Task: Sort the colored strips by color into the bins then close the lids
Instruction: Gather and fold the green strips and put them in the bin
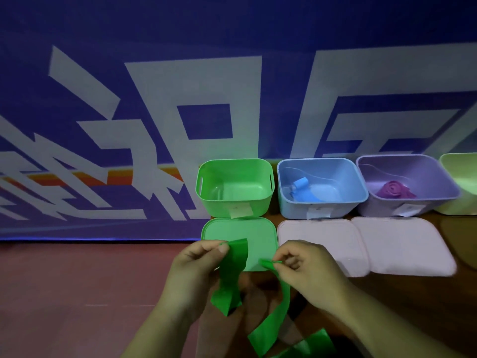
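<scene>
Green strip (pixel 269 329), lowest loops: nearest the lens, cut off by the bottom edge. I cannot tell whether the lengths in my two hands are one piece or two.

Left hand (pixel 198 264): thumb and forefinger pinch one upright end of the green strip; the rest hangs twisted below my palm.

Right hand (pixel 307 275): fingertips pinch the other end, which is blurred; that length drops down out of view.

Green lid (pixel 258 231): lies flat directly in front of the green bin (pixel 219 205), its near edge hidden behind the strip and my fingers.

Green bin: open, nothing visible inside. Paper tag (pixel 241 211) on its front wall, print too small to read.

Blue bin (pixel 291 208): just right of the green bin, open, with a blue strip (pixel 302 189) curled inside.

Purple bin (pixel 374 209): second to the right of the green bin, open, holding a bunched magenta strip (pixel 395 191).

Pale lids (pixel 320 244): two, flat, right of the green lid; colour hard to judge in dim light.

Pale green bin (pixel 462 182): furthest right of the green bin, mostly cut off by the frame edge, contents unseen.

Blue banner (pixel 154 125): behind the green bin, white shapes only partly in view.
</scene>
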### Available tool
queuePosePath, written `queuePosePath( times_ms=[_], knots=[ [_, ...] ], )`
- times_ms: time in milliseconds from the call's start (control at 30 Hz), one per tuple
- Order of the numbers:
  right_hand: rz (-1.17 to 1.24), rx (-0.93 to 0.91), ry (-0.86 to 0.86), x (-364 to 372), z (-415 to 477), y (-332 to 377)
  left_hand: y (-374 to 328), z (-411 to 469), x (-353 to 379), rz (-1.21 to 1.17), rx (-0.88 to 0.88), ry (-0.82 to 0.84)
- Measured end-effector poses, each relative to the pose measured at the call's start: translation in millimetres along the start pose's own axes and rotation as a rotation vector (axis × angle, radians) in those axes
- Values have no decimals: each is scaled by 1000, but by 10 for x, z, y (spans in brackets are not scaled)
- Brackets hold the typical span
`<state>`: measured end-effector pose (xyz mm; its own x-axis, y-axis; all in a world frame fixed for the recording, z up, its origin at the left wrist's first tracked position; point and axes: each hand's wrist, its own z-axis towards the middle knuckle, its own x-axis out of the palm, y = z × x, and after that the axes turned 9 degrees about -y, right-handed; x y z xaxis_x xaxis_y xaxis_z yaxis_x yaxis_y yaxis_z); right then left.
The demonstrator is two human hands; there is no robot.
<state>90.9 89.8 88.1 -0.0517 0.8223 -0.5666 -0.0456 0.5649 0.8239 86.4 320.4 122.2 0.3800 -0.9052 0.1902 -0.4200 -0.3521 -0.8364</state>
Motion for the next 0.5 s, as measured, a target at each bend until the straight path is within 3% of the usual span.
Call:
queuePosePath(
  times_ms=[333, 500],
  knots=[
    [126, -361, -113, -792, -488, 1149, -432, -669, 300, -125, 91, 192],
    [227, -336, -186, -933, -656, 1396, -562, -1040, 432, -153, 127, 313]
  ],
)
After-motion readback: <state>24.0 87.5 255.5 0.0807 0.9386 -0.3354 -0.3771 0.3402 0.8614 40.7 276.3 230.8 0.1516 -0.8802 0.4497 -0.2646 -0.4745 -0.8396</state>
